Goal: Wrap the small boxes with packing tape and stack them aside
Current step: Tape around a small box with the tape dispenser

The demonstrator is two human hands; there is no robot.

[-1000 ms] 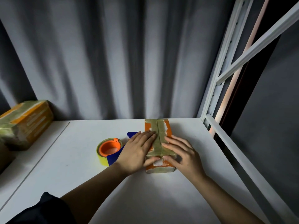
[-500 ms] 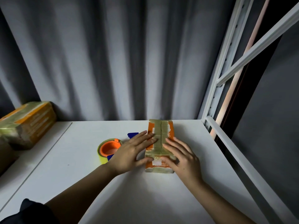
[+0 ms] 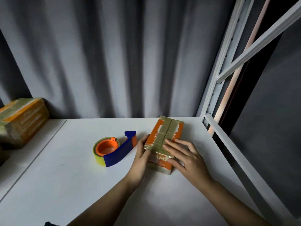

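One small box (image 3: 164,142) lies flat on the worktop (image 3: 65,185), long axis running away from me; my left hand (image 3: 141,158) rests against its side, right hand (image 3: 187,158) pressing flat on top. One tape dispenser (image 3: 112,149) sits left; one wrapped box (image 3: 22,119) far left.

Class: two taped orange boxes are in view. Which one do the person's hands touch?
The box beside the tape dispenser; both hands rest on it. The other box sits untouched at far left.

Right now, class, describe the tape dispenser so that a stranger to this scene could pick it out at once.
Start at the white table in front of the grey curtain. Left of the box that the two hands hold lies the tape dispenser. It alone is round: a yellow roll on an orange hub with a blue handle, while its neighbours are tape-wrapped orange boxes.
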